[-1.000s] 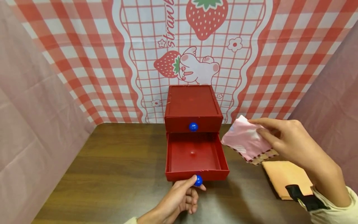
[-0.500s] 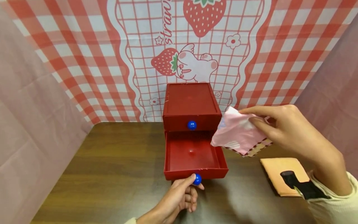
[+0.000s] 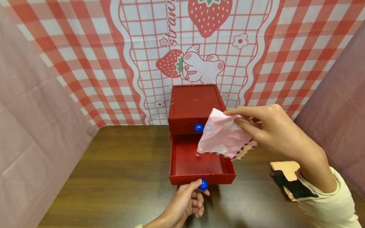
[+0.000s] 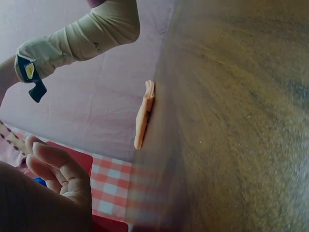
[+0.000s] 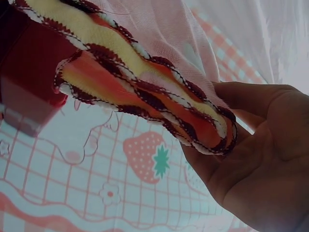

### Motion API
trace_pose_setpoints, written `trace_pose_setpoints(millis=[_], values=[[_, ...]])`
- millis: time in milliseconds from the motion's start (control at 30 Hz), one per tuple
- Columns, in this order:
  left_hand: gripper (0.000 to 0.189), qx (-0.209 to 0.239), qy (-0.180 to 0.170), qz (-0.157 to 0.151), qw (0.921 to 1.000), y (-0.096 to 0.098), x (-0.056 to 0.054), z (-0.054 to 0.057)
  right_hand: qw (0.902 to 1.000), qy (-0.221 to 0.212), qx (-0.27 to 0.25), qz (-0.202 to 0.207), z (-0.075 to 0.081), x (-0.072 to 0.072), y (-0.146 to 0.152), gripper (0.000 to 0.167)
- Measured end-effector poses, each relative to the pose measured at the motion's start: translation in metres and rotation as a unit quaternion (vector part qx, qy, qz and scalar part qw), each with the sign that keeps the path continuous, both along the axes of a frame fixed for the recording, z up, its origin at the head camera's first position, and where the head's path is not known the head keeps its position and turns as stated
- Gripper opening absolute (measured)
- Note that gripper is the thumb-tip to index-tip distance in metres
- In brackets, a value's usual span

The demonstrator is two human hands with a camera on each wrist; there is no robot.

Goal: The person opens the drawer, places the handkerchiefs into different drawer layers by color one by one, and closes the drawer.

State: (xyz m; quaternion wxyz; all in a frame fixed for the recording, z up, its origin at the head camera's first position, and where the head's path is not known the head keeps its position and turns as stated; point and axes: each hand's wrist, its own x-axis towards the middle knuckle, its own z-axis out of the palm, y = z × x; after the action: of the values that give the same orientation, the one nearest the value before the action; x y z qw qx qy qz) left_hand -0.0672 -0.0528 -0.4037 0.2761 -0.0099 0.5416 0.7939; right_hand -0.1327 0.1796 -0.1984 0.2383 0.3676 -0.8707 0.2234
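Observation:
A folded pink cloth (image 3: 225, 134) with a dark-and-white stitched edge hangs from my right hand (image 3: 273, 133), pinched between thumb and fingers. It overlaps the right part of the pulled-out lower drawer (image 3: 185, 158) in the head view. Stitched layers of the cloth (image 5: 145, 82) show in the right wrist view, one side lying against the fingers. My left hand (image 3: 185, 202) pinches the blue knob (image 3: 203, 184) on the lower drawer's front. Above that drawer the red cabinet (image 3: 194, 101) has a closed upper drawer with another blue knob (image 3: 198, 128).
A folded orange cloth (image 3: 288, 167) lies on the wooden table (image 3: 119, 164) at the right, partly hidden by the right wrist's black strap (image 3: 293, 185). Behind the cabinet hangs a checked strawberry curtain (image 3: 94, 69). Pink fabric (image 3: 34, 110) closes off the left side.
My right hand has carried the pink cloth leftward, from beside the drawer to over its right part. The left hand stays on the lower knob, and the drawer remains pulled out.

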Motion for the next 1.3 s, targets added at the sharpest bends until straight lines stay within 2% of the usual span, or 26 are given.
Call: trace_pose_setpoints(millis=[267, 500, 600, 833, 1133, 1300], values=[[0.044, 0.006, -0.006, 0.006, 0.9999, -0.001, 0.000, 0.002, 0.9989, -0.003, -0.021, 0.041, -0.002, -0.001, -0.019, 0.035], [0.044, 0.015, -0.010, 0.001, 0.9998, -0.002, 0.000, 0.003, 0.9962, -0.016, -0.024, 0.083, -0.015, -0.006, -0.035, 0.034], [0.044, 0.015, -0.012, 0.000, 0.9998, -0.002, -0.001, 0.002, 0.9958, -0.034, -0.020, 0.083, -0.022, -0.005, -0.040, 0.034], [0.045, 0.008, -0.020, -0.001, 0.9998, -0.003, -0.002, 0.001, 0.9960, -0.067, 0.017, 0.057, -0.044, -0.006, -0.048, 0.032], [0.045, 0.008, -0.014, -0.012, 0.9998, -0.004, -0.003, 0.001, 0.9847, -0.154, 0.041, 0.070, -0.075, -0.003, -0.050, 0.027], [0.046, 0.007, -0.015, -0.014, 0.9998, -0.004, -0.003, 0.000, 0.9848, -0.151, 0.043, 0.074, -0.084, -0.012, -0.052, 0.025]])
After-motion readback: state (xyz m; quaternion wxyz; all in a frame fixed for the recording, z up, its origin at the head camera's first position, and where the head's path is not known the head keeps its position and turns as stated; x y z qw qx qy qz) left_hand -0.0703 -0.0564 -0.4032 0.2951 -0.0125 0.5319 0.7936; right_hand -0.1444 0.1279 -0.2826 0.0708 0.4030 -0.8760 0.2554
